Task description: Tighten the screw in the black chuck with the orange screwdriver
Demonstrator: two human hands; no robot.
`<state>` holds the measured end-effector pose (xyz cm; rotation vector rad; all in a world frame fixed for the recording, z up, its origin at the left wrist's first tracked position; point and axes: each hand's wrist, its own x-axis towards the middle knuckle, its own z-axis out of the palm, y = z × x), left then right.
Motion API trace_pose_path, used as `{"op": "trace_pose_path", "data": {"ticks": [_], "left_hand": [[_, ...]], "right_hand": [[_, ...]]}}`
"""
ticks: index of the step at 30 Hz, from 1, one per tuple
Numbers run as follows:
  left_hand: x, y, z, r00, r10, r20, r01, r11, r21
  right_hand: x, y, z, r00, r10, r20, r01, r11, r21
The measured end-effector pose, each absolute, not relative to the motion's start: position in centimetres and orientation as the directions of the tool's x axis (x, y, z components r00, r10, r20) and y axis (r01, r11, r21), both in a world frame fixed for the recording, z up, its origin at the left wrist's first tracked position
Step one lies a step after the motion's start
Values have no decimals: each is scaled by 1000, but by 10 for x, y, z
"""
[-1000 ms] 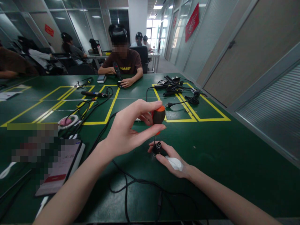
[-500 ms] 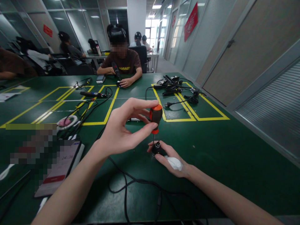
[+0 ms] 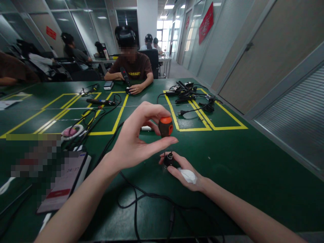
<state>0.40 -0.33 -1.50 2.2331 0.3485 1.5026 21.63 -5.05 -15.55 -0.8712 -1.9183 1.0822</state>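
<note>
Between the thumb and fingers of my left hand is a stubby screwdriver with an orange and dark grey handle. Its thin shaft points down at a small black part with a metal fitting on top; whether the tip sits in a screw is too small to make out. My right hand grips that black part low over the green table, thumb on the near side and fingers behind. A white patch is stuck on the right hand near the wrist.
Black cables loop over the table in front of me. A phone lies at the left, near a white ring. A tangle of adapters and plugs lies at the back right. Across the table, a person works with a power tool.
My left fingers have shifted around the screwdriver handle, which now looks turned and slightly lower and further left. The right hand and the black part have stayed in place.
</note>
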Motion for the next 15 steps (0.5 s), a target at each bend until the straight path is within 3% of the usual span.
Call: {"op": "trace_pose_path", "data": {"ticks": [5, 11, 15], "left_hand": [[6, -6, -21, 375, 501, 780, -23, -837, 547], [1, -8, -15, 489, 413, 768, -9, -878, 478], [-1, -9, -9, 533, 398, 746, -39, -870, 492]], "right_hand": [[217, -50, -156, -479, 836, 266, 198, 398, -896], [217, -50, -156, -491, 833, 255, 206, 395, -895], [217, -51, -154, -487, 836, 252, 202, 388, -899]]}}
